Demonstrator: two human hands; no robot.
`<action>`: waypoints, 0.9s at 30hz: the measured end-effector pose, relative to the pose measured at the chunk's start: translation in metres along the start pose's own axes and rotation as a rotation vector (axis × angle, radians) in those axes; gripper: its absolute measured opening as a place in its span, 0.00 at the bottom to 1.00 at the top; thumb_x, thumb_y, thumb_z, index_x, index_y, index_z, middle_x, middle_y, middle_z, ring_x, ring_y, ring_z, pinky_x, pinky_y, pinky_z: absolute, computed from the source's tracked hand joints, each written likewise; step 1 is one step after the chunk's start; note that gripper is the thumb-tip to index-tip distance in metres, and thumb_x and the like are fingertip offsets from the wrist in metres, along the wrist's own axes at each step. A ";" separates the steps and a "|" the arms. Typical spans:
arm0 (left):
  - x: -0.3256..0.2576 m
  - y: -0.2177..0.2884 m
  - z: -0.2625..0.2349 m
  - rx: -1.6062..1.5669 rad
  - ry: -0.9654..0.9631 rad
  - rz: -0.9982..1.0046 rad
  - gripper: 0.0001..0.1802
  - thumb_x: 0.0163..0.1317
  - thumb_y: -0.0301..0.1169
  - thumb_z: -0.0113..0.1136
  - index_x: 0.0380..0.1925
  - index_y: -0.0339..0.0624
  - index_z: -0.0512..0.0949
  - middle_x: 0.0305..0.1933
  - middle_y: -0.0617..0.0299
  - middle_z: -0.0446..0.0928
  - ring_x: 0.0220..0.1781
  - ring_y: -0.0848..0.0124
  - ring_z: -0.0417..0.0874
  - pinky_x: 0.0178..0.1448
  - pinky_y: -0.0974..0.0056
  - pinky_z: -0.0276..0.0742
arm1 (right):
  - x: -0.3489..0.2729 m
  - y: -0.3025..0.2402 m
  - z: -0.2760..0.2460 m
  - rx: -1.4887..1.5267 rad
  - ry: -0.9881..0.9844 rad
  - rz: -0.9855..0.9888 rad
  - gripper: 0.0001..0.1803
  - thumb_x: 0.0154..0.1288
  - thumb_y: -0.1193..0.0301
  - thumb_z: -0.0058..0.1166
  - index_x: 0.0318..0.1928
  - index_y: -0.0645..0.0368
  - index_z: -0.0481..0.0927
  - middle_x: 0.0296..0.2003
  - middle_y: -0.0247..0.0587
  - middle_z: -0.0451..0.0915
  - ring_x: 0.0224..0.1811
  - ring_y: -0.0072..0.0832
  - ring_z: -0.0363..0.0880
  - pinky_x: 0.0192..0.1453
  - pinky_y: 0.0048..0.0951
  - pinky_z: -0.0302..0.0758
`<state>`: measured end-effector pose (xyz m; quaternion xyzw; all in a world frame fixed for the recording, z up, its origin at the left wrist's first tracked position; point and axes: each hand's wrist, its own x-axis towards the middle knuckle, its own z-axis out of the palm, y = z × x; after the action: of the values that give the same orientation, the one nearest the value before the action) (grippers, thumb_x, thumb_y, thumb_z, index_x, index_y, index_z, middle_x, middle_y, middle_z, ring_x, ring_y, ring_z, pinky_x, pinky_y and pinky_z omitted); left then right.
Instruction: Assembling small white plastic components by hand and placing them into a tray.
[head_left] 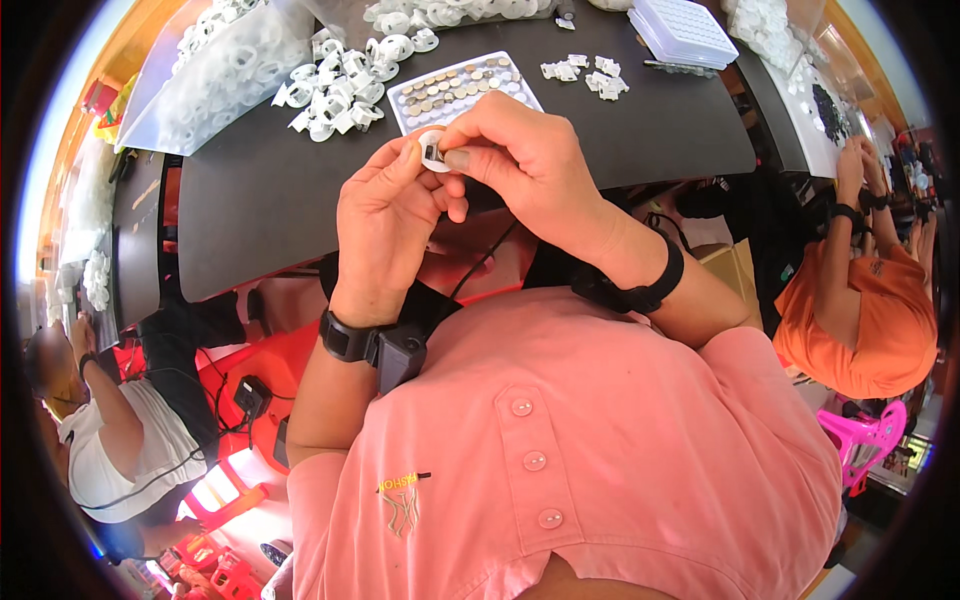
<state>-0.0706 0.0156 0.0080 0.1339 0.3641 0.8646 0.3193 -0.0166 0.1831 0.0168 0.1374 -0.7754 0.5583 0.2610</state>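
Observation:
A small white round plastic part (pixel 431 140) with a dark slot in its middle is held up over the near edge of the dark table. My left hand (pixel 382 222) pinches its left side between thumb and fingers. On the other side, the thumb and forefinger of my right hand (pixel 535 170) press against the same part; whether they hold something smaller is hidden. Just beyond my hands lies a white tray (pixel 533 98) with rows of round silvery and tan pieces. Left of the tray, a loose heap of white plastic parts (pixel 345 88) rests on the table.
A clear bag (pixel 220 90) full of white parts leans at the far left of the dark table (pixel 260 205). Small white pieces (pixel 606 82) and stacked white trays (pixel 685 35) sit toward the right. People work at either side, one in an orange shirt (pixel 865 320).

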 end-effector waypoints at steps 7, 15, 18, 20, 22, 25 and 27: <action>0.000 -0.001 -0.002 0.009 0.003 -0.006 0.17 0.74 0.33 0.54 0.51 0.26 0.76 0.39 0.51 0.80 0.36 0.63 0.82 0.36 0.60 0.79 | -0.006 -0.007 0.000 -0.276 0.027 -0.147 0.04 0.64 0.81 0.60 0.39 0.62 0.81 0.30 0.37 0.80 0.30 0.25 0.80 0.32 0.25 0.75; -0.001 0.000 0.002 0.079 0.025 -0.003 0.16 0.73 0.32 0.55 0.51 0.26 0.76 0.41 0.50 0.81 0.36 0.63 0.82 0.37 0.59 0.79 | 0.004 -0.013 0.000 -0.233 -0.030 0.103 0.04 0.64 0.82 0.59 0.37 0.63 0.78 0.28 0.38 0.82 0.29 0.25 0.82 0.33 0.24 0.77; -0.002 0.001 0.000 0.070 0.003 -0.002 0.16 0.73 0.32 0.55 0.51 0.27 0.77 0.42 0.49 0.81 0.37 0.63 0.82 0.37 0.59 0.79 | 0.000 -0.010 0.003 -0.271 0.017 -0.011 0.05 0.62 0.82 0.58 0.37 0.61 0.78 0.30 0.40 0.81 0.29 0.31 0.83 0.32 0.29 0.77; -0.002 0.001 -0.002 0.052 0.005 -0.004 0.16 0.73 0.32 0.55 0.50 0.27 0.77 0.43 0.50 0.81 0.37 0.63 0.82 0.36 0.59 0.79 | -0.003 -0.005 0.004 -0.175 0.024 -0.011 0.07 0.60 0.83 0.56 0.37 0.60 0.78 0.31 0.43 0.80 0.28 0.39 0.83 0.32 0.33 0.77; -0.002 0.001 -0.004 0.032 0.006 -0.007 0.16 0.73 0.32 0.56 0.50 0.27 0.77 0.43 0.50 0.81 0.37 0.63 0.82 0.36 0.59 0.79 | -0.006 -0.002 0.005 0.009 0.024 0.039 0.06 0.60 0.82 0.57 0.37 0.60 0.78 0.31 0.42 0.78 0.29 0.41 0.81 0.31 0.34 0.77; -0.001 0.002 -0.005 0.029 -0.021 -0.007 0.16 0.73 0.32 0.56 0.50 0.27 0.77 0.44 0.51 0.81 0.37 0.63 0.83 0.36 0.59 0.79 | -0.007 -0.004 0.004 -0.092 -0.011 -0.054 0.06 0.62 0.82 0.59 0.37 0.61 0.78 0.31 0.42 0.77 0.29 0.39 0.81 0.31 0.34 0.77; -0.003 0.004 -0.005 -0.001 0.031 -0.021 0.15 0.73 0.31 0.56 0.50 0.27 0.77 0.44 0.51 0.81 0.38 0.63 0.83 0.36 0.59 0.79 | -0.007 -0.010 0.007 -0.145 -0.013 -0.102 0.05 0.62 0.81 0.59 0.37 0.61 0.78 0.31 0.42 0.77 0.29 0.39 0.82 0.31 0.33 0.77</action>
<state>-0.0723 0.0091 0.0074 0.1165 0.3699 0.8633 0.3230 -0.0075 0.1731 0.0191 0.1611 -0.8076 0.4856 0.2934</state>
